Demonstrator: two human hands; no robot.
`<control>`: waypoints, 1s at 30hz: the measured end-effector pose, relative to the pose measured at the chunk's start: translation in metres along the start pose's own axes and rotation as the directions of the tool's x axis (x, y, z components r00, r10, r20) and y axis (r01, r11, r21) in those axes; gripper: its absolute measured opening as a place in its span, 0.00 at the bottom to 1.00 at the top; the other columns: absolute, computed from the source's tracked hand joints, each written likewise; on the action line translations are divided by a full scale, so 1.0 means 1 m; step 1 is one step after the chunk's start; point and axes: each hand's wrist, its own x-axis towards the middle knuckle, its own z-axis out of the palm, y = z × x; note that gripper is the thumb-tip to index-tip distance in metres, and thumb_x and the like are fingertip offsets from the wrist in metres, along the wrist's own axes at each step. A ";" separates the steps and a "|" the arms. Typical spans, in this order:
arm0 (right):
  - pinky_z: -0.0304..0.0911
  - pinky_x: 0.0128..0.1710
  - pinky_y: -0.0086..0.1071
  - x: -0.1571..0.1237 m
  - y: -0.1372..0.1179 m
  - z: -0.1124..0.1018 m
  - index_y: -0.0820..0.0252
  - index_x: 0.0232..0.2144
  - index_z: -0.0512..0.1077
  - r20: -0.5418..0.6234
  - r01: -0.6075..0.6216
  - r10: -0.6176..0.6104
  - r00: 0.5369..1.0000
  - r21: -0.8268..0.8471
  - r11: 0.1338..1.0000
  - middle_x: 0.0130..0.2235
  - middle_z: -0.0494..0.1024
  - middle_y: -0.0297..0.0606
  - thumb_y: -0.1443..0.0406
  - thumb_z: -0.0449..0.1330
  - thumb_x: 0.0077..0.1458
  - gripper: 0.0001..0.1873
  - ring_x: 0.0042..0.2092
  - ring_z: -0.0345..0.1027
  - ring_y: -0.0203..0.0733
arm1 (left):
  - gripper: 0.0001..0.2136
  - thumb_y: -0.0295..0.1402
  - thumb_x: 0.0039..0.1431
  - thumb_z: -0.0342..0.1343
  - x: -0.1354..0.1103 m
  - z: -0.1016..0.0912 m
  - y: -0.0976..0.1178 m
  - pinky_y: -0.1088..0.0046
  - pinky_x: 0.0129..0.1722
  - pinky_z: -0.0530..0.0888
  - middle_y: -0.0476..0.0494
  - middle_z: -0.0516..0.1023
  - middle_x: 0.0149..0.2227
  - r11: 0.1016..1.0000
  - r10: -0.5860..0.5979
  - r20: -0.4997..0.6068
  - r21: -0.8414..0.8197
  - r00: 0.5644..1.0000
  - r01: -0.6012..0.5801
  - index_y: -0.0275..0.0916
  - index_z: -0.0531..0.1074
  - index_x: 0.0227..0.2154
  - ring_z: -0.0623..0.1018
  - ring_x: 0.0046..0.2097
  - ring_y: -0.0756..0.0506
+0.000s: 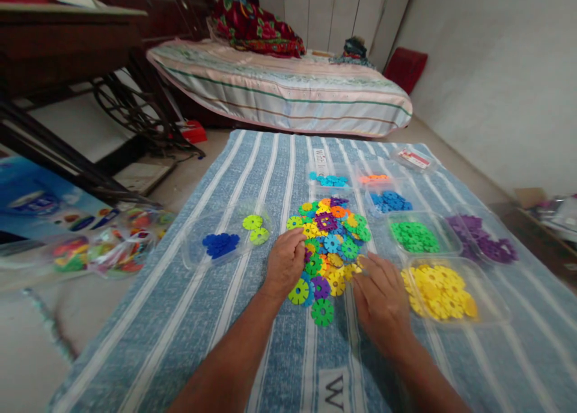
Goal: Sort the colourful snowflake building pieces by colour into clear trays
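A heap of mixed-colour notched plastic discs (332, 243) lies in the middle of the cloth-covered table. My left hand (287, 261) rests at the heap's left edge with its fingers curled in; whatever they hold, if anything, is hidden. On the opposite side, my right hand (382, 296) has its thumb and fingertips at a yellow disc (352, 272) on the heap's edge, apparently pinching it. Nearest my body are a green disc (322, 312), a purple disc (321, 288) and a lime disc (299, 291).
Clear tubs hold sorted discs: yellow (439, 290), green (413, 237), purple (482, 238), blue (390, 201), orange (374, 178), light blue (331, 180). Left stands a tub with dark blue (220, 244) and lime discs (255, 228). A lidded box (413, 159) sits far right; beyond is a bed (279, 94).
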 end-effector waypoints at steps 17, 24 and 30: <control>0.60 0.52 0.52 -0.003 -0.023 -0.019 0.62 0.37 0.72 0.104 -0.026 0.016 0.994 0.094 0.995 0.47 0.73 0.49 0.64 0.59 0.55 0.08 0.57 0.58 0.56 | 0.11 0.28 0.59 0.45 0.001 0.001 0.002 0.61 0.53 0.70 0.40 0.77 0.46 1.000 -0.001 0.000 0.022 1.000 0.001 0.38 0.73 0.36 0.74 0.50 0.44; 0.57 0.53 0.55 -0.014 -0.050 0.003 0.63 0.33 0.72 0.174 -0.097 0.071 0.982 0.144 0.985 0.48 0.72 0.52 0.64 0.62 0.50 0.08 0.56 0.58 0.59 | 0.11 0.28 0.59 0.45 0.000 0.001 -0.001 0.61 0.53 0.71 0.41 0.77 0.46 1.000 0.010 -0.008 0.025 1.000 -0.010 0.37 0.73 0.37 0.74 0.50 0.45; 0.60 0.53 0.49 -0.020 -0.052 -0.001 0.60 0.31 0.70 0.152 -0.122 0.081 0.985 0.284 0.951 0.47 0.72 0.45 0.70 0.57 0.53 0.03 0.55 0.60 0.51 | 0.11 0.28 0.59 0.45 0.002 0.001 -0.003 0.61 0.53 0.71 0.39 0.77 0.46 0.999 0.024 -0.015 0.035 1.000 -0.023 0.37 0.74 0.37 0.74 0.50 0.44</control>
